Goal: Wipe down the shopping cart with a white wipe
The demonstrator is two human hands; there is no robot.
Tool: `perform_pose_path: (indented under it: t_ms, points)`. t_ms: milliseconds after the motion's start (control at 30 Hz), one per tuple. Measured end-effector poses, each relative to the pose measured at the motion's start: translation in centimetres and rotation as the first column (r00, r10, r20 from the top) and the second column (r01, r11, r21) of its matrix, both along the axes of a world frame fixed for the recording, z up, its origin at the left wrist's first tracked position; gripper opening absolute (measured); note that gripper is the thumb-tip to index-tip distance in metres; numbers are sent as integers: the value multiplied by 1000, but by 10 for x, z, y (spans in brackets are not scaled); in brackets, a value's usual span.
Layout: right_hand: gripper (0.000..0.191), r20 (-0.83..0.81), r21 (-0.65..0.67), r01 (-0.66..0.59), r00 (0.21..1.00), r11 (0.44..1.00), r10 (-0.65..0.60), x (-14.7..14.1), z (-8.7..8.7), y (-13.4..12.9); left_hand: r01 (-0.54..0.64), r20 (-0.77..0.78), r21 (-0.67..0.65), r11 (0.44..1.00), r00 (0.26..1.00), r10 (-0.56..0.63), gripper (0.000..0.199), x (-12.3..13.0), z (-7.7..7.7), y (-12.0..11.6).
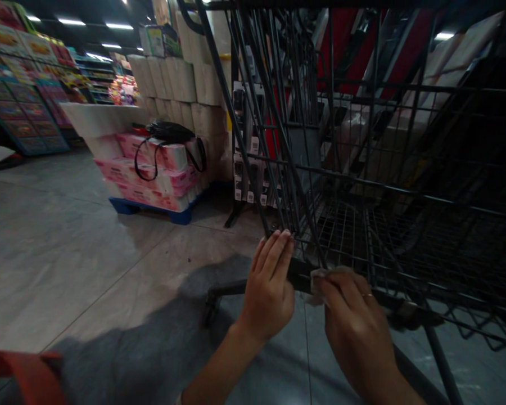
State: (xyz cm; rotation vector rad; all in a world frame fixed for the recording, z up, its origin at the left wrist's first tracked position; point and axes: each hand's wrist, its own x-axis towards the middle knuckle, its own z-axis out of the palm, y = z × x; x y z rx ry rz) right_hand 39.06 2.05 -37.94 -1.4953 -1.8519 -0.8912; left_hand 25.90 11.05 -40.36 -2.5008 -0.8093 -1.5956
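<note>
A dark wire shopping cart (388,185) fills the right side of the view. My left hand (270,284) rests at its lower front corner, fingers stretched out and lying against the frame. Just to the right, my right hand (354,320) pinches a crumpled pale cloth or tissue (319,287) against the cart's lower bar. A ring shows on one finger of that hand. Part of the wad is hidden under the fingers. Below the basket, the cart's lower frame and a front caster (211,308) stand near the floor.
Pink and white tissue packs (152,180) sit on a blue pallet (181,216), with a black strapped bag (168,132) on top. Tall stacks of paper rolls (172,79) rise behind. Hanging packaged goods (248,146) stand beyond the cart. An orange-red object (21,365) is at lower left.
</note>
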Motion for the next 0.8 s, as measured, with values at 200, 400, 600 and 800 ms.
perform_pose_path:
  t_ms: [200,400,600,800]
  points:
    - [20,-200,160,-219,948,963,249,-9,32,5,-104,376,-149,983,914,154,53,-4,2,10]
    - [26,-182,112,-181,963,977,200,-28,49,29,213,441,-416,884,898,-9,29,-2,9,21]
    - [39,-55,45,-114,992,992,116,-29,29,29,266,459,-514,815,889,0,24,-2,8,23]
    - [30,64,179,-71,996,981,60,-41,21,51,313,497,-523,792,868,-15,24,-2,7,26]
